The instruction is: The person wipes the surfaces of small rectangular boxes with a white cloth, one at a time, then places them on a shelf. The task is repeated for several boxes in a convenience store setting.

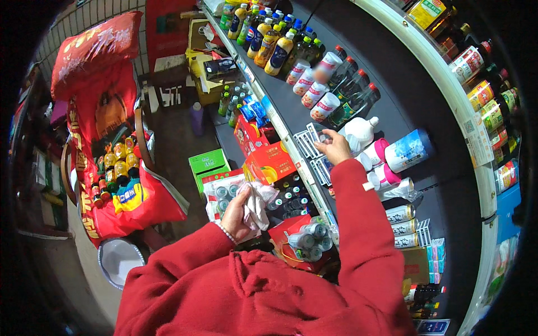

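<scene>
My left hand (236, 215), with a beaded bracelet at its wrist, grips a crumpled pale pink and white cloth (256, 206) in front of the lower shelf. My right hand (336, 147) reaches over the dark shelf (403, 117), its fingertips at a small stack of flat white-edged packs (309, 140) near the shelf's front edge. Whether it grips a pack cannot be made out. More dark flat packs (322, 170) lie just below. Beyond the hand are a white rounded bottle (359, 130), pink-lidded containers (375, 152) and a blue and white container (407, 150).
Cans with white lids (325, 106) and drink bottles (279, 52) line the shelf further up. Below it are an orange-printed box (271, 163) and shrink-wrapped cans (311, 241). A red bag (155, 197) holding bottles stands at left, near a white basin (121, 262).
</scene>
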The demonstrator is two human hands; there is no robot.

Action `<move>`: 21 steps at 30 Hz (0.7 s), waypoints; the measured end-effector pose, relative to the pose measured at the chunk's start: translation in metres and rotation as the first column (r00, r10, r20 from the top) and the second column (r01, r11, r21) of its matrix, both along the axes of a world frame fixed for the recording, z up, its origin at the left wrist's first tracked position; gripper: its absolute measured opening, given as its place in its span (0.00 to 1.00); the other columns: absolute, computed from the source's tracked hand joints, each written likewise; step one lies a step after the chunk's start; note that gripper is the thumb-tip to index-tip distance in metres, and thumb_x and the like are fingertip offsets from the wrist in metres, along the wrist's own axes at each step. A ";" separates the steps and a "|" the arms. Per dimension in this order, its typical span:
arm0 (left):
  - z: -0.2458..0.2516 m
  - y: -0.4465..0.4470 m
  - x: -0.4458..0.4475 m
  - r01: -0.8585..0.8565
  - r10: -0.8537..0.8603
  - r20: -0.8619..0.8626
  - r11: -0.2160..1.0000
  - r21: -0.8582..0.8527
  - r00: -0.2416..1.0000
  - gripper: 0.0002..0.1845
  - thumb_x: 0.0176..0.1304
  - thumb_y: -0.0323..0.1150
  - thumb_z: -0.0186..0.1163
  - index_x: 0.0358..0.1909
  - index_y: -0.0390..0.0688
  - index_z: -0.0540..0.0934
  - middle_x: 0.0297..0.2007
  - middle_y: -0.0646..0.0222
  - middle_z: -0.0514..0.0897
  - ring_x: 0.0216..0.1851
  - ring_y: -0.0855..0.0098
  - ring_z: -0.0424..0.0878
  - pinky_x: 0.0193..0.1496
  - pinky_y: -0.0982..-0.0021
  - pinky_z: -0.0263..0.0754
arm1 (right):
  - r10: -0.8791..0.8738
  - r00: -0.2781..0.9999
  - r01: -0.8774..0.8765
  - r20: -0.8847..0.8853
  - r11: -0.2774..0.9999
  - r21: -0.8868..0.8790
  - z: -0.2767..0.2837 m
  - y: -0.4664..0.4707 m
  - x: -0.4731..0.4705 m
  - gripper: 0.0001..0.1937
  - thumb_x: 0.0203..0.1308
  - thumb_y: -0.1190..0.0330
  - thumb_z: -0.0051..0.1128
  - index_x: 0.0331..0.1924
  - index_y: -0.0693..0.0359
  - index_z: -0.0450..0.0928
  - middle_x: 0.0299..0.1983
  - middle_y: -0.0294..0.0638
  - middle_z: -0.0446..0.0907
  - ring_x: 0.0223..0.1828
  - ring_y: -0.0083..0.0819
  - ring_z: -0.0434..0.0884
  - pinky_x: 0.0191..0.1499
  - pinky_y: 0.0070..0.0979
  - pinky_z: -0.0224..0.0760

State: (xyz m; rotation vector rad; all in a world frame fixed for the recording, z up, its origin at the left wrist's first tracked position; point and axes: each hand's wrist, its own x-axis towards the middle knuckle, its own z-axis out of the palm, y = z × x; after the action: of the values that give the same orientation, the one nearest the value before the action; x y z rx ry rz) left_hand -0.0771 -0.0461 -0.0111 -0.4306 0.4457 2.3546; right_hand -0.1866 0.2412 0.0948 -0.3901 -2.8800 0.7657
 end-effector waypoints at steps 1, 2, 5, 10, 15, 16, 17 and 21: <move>0.001 0.001 -0.003 -0.011 0.011 -0.027 1.000 -0.006 1.000 0.18 0.71 0.48 0.52 0.53 0.47 0.74 0.38 0.69 0.84 0.36 0.70 0.82 0.37 0.66 0.78 | 0.019 1.000 -0.016 0.014 0.988 -0.155 -0.004 0.000 0.006 0.30 0.48 0.64 0.71 0.57 0.66 0.76 0.48 0.53 0.82 0.45 0.39 0.84 0.50 0.31 0.75; 0.004 0.006 -0.007 -0.051 0.050 -0.033 0.998 -0.033 0.998 0.18 0.71 0.49 0.52 0.52 0.48 0.75 0.38 0.69 0.84 0.35 0.70 0.82 0.37 0.66 0.77 | 0.073 0.997 -0.080 -0.033 0.897 -0.435 -0.008 0.000 0.019 0.29 0.52 0.69 0.69 0.59 0.69 0.73 0.45 0.53 0.82 0.42 0.32 0.83 0.46 0.26 0.76; 0.013 0.011 -0.014 -0.118 0.117 -0.124 0.993 -0.001 0.985 0.23 0.71 0.53 0.49 0.56 0.49 0.74 0.47 0.69 0.83 0.47 0.69 0.81 0.46 0.62 0.76 | 0.122 0.988 -0.150 -0.096 0.578 -0.802 -0.008 -0.033 0.066 0.26 0.58 0.75 0.61 0.61 0.72 0.69 0.46 0.47 0.81 0.44 0.28 0.81 0.50 0.23 0.73; 0.024 0.033 -0.029 -0.121 0.129 -0.165 0.991 0.058 0.978 0.29 0.67 0.63 0.46 0.56 0.53 0.75 0.50 0.69 0.81 0.48 0.66 0.80 0.51 0.54 0.74 | 0.138 0.976 -0.212 -0.169 0.409 -0.887 0.003 -0.093 0.132 0.23 0.62 0.72 0.59 0.61 0.69 0.71 0.49 0.41 0.80 0.49 0.25 0.78 0.55 0.22 0.69; 0.065 0.064 -0.015 -0.051 0.055 -0.235 0.998 0.021 0.970 0.29 0.71 0.61 0.40 0.51 0.50 0.77 0.36 0.72 0.83 0.32 0.75 0.81 0.32 0.72 0.75 | 0.121 0.938 -0.307 -0.324 0.720 -0.622 -0.015 -0.108 0.166 0.27 0.59 0.69 0.65 0.60 0.71 0.71 0.48 0.44 0.81 0.50 0.27 0.78 0.53 0.25 0.71; 0.063 0.068 -0.012 -0.039 0.027 -0.242 0.998 -0.044 0.970 0.29 0.71 0.62 0.40 0.50 0.50 0.77 0.33 0.73 0.82 0.29 0.76 0.80 0.27 0.73 0.73 | 0.100 0.931 -0.304 -0.351 0.746 -0.593 -0.025 -0.105 0.168 0.27 0.57 0.70 0.67 0.59 0.71 0.72 0.48 0.45 0.81 0.50 0.29 0.79 0.52 0.26 0.72; 0.058 0.072 -0.009 -0.027 0.000 -0.248 0.994 -0.108 0.969 0.28 0.70 0.62 0.40 0.49 0.50 0.77 0.31 0.74 0.82 0.26 0.77 0.78 0.23 0.74 0.70 | 0.107 0.926 -0.293 -0.363 0.810 -0.508 -0.026 -0.103 0.170 0.26 0.56 0.71 0.67 0.59 0.70 0.73 0.49 0.48 0.80 0.50 0.32 0.80 0.53 0.27 0.72; 0.036 0.087 0.005 -0.024 0.008 -0.329 0.999 -0.045 0.944 0.25 0.73 0.55 0.42 0.53 0.46 0.76 0.40 0.69 0.83 0.41 0.71 0.83 0.46 0.68 0.78 | 0.067 0.927 -0.249 -0.369 0.846 -0.472 -0.028 -0.094 0.177 0.25 0.55 0.71 0.66 0.58 0.70 0.74 0.52 0.50 0.80 0.52 0.37 0.79 0.56 0.30 0.70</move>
State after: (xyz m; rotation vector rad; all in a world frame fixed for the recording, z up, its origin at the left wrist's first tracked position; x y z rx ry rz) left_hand -0.0717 0.0412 0.0250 -0.0581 0.6565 2.4427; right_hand -0.0095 0.1472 0.0669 -0.0475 -2.3703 1.4794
